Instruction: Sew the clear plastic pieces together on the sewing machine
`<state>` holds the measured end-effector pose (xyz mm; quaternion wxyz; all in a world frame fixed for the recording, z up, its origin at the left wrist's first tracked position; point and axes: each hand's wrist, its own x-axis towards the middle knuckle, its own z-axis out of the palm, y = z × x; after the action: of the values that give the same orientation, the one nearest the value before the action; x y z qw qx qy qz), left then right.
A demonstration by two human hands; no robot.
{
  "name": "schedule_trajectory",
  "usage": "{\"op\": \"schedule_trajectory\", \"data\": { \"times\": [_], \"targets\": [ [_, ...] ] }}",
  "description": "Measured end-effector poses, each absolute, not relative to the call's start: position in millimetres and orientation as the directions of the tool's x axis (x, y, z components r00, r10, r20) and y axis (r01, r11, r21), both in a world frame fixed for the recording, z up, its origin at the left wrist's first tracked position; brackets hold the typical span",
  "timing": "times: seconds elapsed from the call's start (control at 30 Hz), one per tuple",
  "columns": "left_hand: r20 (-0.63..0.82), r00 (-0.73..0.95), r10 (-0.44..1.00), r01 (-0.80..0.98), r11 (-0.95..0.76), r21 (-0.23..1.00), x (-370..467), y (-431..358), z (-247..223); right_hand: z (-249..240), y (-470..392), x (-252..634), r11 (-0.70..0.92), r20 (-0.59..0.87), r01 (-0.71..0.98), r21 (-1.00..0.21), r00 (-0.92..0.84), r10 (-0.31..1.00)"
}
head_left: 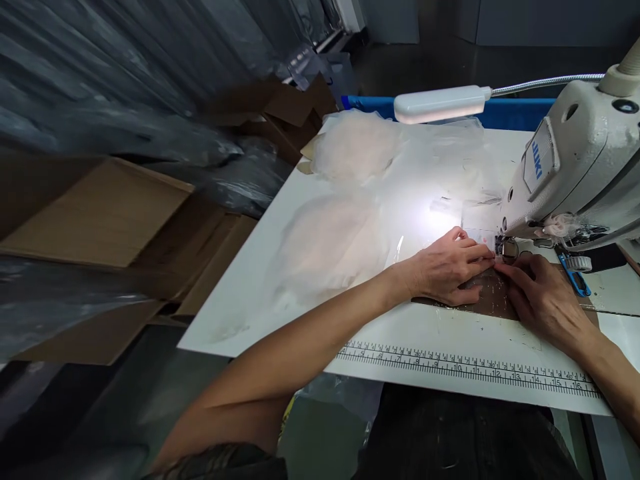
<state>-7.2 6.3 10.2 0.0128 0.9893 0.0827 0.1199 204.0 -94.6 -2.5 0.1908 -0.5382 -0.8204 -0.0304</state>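
Observation:
At the needle area of the white sewing machine (pixel 575 153), my left hand (pixel 453 267) rests with bent fingers, its fingertips beside the presser foot. My right hand (pixel 543 293) comes from the right, its index finger stretched to the same spot, nearly meeting the left fingertips. Both hands are at a small, thin, see-through piece, whose outline is hard to make out. Under them lies a brown plate (pixel 487 303) dotted with thread bits. Two piles of pale, sheer pieces, a far one (pixel 355 143) and a nearer one (pixel 333 240), lie left of the hands.
A lit white lamp (pixel 440 105) hangs over the white table (pixel 240 320). Blue snips (pixel 575 273) lie right of the needle. A ruler strip (pixel 465 367) follows the front edge. Open cardboard boxes (pixel 100 207) and plastic bags stand at the left.

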Motion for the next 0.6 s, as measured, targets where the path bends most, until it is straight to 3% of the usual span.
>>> {"op": "schedule_trajectory", "data": {
  "times": [0.37, 0.6],
  "targets": [
    [0.244, 0.943, 0.226, 0.226, -0.974, 0.03, -4.0, 6.8, 12.6, -0.5, -89.7, 203.0, 0.367, 0.244, 0.928, -0.055, -0.344, 0.907],
    [0.203, 0.939, 0.278, 0.275, -0.961, 0.042, -1.7, 8.1, 14.7, 3.4, -84.9, 202.7, 0.308, 0.113, 0.948, -0.076, -0.299, 0.948]
  ]
}}
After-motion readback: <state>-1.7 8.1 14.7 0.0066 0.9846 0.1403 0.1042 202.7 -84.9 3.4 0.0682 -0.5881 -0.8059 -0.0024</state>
